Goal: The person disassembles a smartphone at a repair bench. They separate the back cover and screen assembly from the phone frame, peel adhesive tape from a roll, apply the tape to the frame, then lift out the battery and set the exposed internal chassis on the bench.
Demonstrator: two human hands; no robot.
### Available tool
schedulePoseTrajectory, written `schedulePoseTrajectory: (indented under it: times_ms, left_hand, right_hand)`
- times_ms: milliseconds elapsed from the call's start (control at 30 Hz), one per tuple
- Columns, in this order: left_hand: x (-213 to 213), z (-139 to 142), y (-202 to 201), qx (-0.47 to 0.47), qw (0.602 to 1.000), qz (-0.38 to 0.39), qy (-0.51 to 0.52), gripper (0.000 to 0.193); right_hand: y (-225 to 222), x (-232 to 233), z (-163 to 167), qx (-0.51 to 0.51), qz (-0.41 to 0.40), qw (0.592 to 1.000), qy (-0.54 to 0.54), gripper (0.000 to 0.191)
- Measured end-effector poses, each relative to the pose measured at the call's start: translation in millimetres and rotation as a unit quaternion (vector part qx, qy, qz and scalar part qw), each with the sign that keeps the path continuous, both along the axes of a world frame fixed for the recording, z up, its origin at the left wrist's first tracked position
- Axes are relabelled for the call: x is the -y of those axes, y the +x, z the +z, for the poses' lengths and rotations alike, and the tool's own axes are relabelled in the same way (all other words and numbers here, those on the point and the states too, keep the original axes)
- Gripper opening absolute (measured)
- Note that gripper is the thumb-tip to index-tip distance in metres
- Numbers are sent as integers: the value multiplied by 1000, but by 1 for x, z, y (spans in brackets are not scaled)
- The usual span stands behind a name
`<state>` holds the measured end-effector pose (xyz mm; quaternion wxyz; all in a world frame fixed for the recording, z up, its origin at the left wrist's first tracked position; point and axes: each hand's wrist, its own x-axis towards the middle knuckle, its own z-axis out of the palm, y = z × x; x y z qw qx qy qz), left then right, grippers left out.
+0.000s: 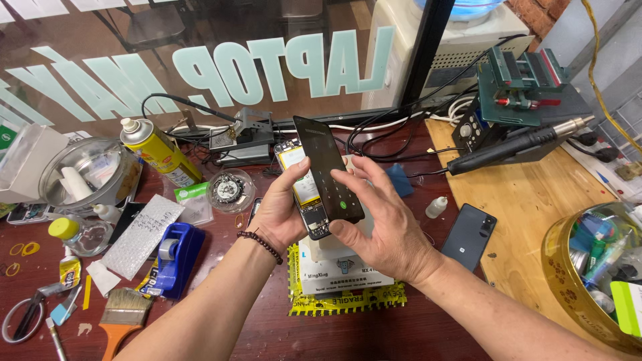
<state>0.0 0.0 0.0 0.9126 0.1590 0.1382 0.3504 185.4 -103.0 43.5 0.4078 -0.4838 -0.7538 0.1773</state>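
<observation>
Your left hand (281,214) curls around the opened phone body (304,190), fingers closed on its edge, so the yellow-labelled battery and the circuit board at its lower end face up. Your right hand (384,230) pinches the detached screen panel (329,168), thumb on the lower edge and fingertips on the far side; the dark glass is lit with a round-button keypad and a green button near the bottom. The panel lies tilted over the phone body, touching it. Both are held just above the yellow-and-white packet (344,284) lying on the dark red table (227,264). Left of that packet sits a blue tape dispenser (175,257), farther left a paintbrush (124,314). Right of the packet, a dark phone (469,234) lies face down on a wooden board (528,200). Beyond the packet stands a glass pane with large pale lettering
</observation>
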Motion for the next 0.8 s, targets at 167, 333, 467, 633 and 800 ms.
schedulePoseTrajectory:
  times_ms: [167,333,467,633,800]
  left_hand:
    - [2,6,4,18,999,-15,26,48]
    - [4,9,3,25,999,-11,18,48]
    - [0,12,1,12,1000,0,23,51]
    - [1,11,1,16,999,-2,31,50]
    - [1,10,1,23,999,-3,41,50]
  right_hand:
    - [0,1,3,19,19,1000,10,71]
    - [2,4,1,11,6,1000,19,72]
    - [1,5,0,-2,6,1000,20,69]
    - [0,6,-1,14,1,1000,17,67]
    - [1,6,-3,6,-21,1000,10,68]
